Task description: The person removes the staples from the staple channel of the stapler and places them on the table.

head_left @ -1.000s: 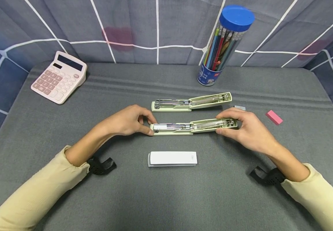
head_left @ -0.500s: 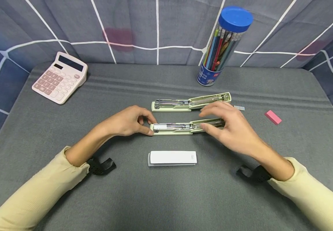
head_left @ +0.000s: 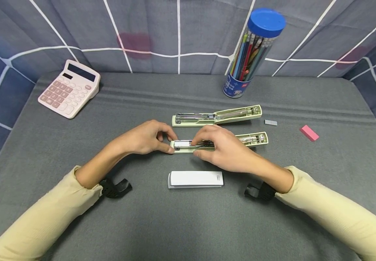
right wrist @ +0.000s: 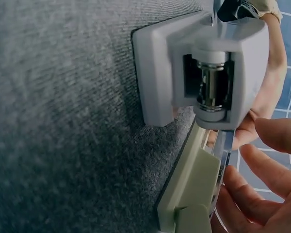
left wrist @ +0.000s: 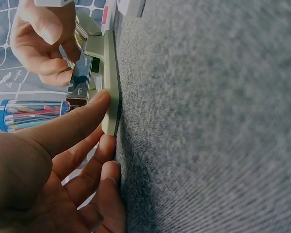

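Observation:
Two pale green staplers lie opened flat on the grey mat. My left hand (head_left: 168, 143) pinches the left end of the near green stapler (head_left: 253, 139), thumb against its base (left wrist: 109, 104). My right hand (head_left: 198, 146) reaches across and grips the same stapler at its middle, fingers on the far side and thumb on the near side, around the metal magazine (left wrist: 80, 80). The far green stapler (head_left: 217, 116) lies untouched just behind. A closed white stapler (head_left: 195, 179) lies in front of both hands and looms large in the right wrist view as the white stapler (right wrist: 203, 68).
A pink calculator (head_left: 68, 88) sits at the back left. A pencil tube with a blue lid (head_left: 253, 54) stands at the back right. A small grey staple strip (head_left: 271, 122) and a pink eraser (head_left: 309, 132) lie to the right. Checked cloth hangs behind the mat.
My right hand has slid left from the near stapler's right end to its middle, uncovering that end. The left hand has stayed on the left end.

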